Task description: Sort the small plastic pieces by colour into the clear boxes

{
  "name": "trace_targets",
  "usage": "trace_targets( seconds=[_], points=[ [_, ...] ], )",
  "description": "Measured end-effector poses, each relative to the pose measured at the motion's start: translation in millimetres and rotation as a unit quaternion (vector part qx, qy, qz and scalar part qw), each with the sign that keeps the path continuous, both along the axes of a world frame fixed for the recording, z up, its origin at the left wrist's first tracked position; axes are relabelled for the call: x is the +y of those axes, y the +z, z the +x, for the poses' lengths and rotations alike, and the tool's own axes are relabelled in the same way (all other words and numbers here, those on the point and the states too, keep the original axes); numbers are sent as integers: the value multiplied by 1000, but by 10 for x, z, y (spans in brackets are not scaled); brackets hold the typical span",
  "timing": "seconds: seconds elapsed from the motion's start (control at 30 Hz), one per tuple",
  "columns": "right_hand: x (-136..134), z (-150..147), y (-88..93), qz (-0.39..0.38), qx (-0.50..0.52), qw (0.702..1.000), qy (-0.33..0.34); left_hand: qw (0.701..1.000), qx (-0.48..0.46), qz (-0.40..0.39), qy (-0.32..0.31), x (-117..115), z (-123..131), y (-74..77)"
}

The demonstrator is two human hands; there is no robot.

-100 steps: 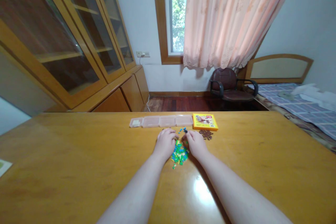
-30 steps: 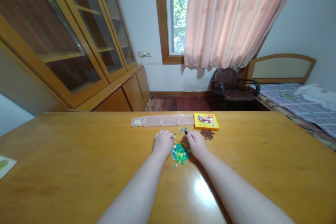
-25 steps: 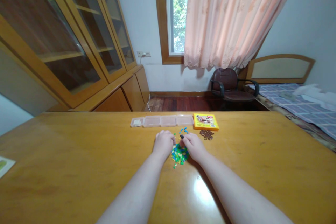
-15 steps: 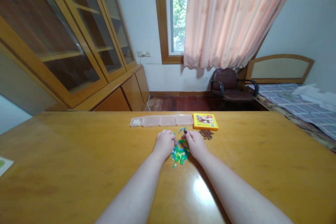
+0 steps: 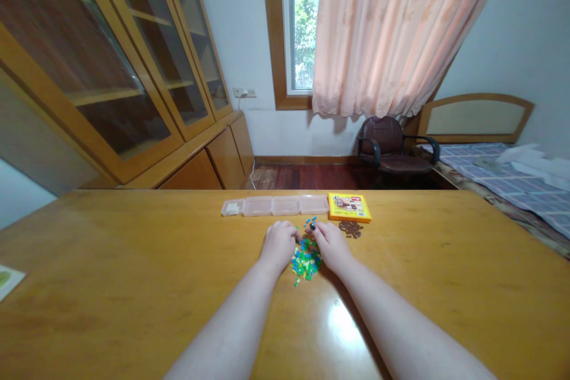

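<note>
A loose pile of small green, blue, yellow and cream building bricks [image 5: 306, 265] lies on the table between my hands. At the pile's left edge is my left hand [image 5: 280, 241], its fingers curled down toward the bricks; their tips are partly hidden, and what they hold, if anything, is too small to make out. My right hand [image 5: 328, 240] is closed at the upper right of the pile, thumb against fingers. A small black thing [image 5: 312, 226] shows at its thumb tip; whether it is pinched or worn there is unclear. Some blue bricks [image 5: 310, 221] lie just beyond.
Small brown pieces [image 5: 351, 229] are heaped right of my right hand, below a yellow box [image 5: 350, 207]. A row of clear plastic trays [image 5: 285, 206] stretches left from the box, with something white in the leftmost. The wooden table [image 5: 133, 285] spans the foreground.
The black thing at my right thumb has tilted and shifted slightly down and left. My left fingertips have moved a little right, over the pile's upper part.
</note>
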State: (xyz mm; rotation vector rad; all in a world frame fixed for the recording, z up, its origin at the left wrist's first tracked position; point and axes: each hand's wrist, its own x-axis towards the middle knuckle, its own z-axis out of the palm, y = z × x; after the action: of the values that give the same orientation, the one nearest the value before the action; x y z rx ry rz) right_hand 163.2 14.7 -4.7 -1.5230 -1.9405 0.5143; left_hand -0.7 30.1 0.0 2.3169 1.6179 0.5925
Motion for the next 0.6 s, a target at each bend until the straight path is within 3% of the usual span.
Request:
trace_targets(
  seconds=[0.13,0.37,0.5,0.6],
  points=[
    [-15,-17,11,-4,-13,1000,27,1000,-2,3,-26,-27,21,32],
    [-2,1,32,-8,-9,1000,-15,999,22,-4,-32,-15,14,4],
    [-35,-33,76,-4,-28,999,43,999,29,-9,-20,-13,18,11],
    [-37,-34,66,-17,-39,998,36,1000,24,-4,-19,-20,24,20]
  ],
)
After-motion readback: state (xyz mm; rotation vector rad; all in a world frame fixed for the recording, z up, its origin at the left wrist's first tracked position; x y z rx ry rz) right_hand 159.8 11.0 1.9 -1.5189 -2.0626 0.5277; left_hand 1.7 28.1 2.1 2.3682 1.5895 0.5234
